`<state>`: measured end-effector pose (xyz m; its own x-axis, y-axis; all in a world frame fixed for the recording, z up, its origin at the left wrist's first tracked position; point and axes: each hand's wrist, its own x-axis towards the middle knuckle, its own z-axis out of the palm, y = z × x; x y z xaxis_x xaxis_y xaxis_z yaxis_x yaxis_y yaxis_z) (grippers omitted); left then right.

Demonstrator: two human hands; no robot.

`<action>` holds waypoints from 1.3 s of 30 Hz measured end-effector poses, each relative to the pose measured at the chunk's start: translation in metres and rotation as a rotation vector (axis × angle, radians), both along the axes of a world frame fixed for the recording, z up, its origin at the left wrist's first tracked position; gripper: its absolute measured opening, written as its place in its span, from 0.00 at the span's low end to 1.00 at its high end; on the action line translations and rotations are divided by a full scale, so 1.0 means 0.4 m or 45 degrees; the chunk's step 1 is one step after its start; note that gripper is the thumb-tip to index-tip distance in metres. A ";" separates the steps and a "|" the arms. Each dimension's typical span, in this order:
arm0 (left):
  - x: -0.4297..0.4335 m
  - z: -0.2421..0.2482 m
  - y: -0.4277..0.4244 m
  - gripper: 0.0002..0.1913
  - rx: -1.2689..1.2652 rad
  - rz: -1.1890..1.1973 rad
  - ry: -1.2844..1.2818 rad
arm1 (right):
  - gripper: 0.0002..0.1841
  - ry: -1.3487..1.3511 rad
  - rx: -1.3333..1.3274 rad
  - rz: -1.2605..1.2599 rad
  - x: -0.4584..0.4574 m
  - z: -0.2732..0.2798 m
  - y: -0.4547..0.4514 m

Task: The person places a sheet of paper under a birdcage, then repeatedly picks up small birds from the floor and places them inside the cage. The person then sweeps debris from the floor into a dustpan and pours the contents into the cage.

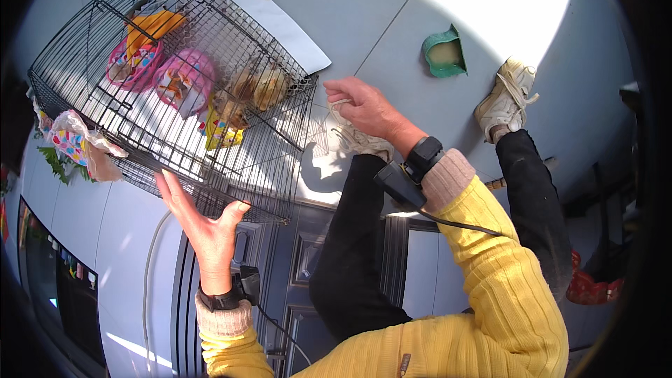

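A black wire cage (210, 71) stands tilted in the view at the upper left. My left hand (202, 226) is at its near lower edge, fingertips against the wires, with the thumb spread away. By the cage's right corner is my right hand (357, 105), fingers curled; whether they hold anything is unclear. Inside the cage are several small fluffy brown and yellow animals (270, 86), which look like young birds. Beside them lie two pink baskets (186, 58) lined with spotted cloth, an orange cloth (152, 26) and a yellow packet or cloth (226, 134).
A green dish (445, 52) with cloudy contents sits on the grey tiled floor. A white board (283, 26) lies beyond the cage. Spotted, crumpled cloth (79, 139) hangs at the cage's left side, near green leaves (55, 165). My shoes (506, 97) are to the right.
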<state>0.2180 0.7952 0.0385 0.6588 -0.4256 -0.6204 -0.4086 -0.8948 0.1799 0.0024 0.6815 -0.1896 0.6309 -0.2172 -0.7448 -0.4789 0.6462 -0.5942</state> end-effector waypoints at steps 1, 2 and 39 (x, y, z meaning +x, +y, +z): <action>0.000 -0.002 -0.001 0.64 -0.014 0.022 0.022 | 0.22 -0.029 0.010 0.030 0.019 0.003 0.045; 0.001 -0.002 -0.002 0.63 -0.035 0.050 0.047 | 0.23 -0.036 0.047 0.054 0.031 0.004 0.082; 0.016 -0.016 0.013 0.64 -0.043 0.006 0.107 | 0.07 0.486 0.682 -0.142 0.126 -0.024 0.071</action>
<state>0.2243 0.8006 0.0321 0.6072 -0.4444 -0.6587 -0.3868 -0.8894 0.2435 0.0527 0.7101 -0.1990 0.2970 0.1959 -0.9346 -0.5049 0.8629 0.0205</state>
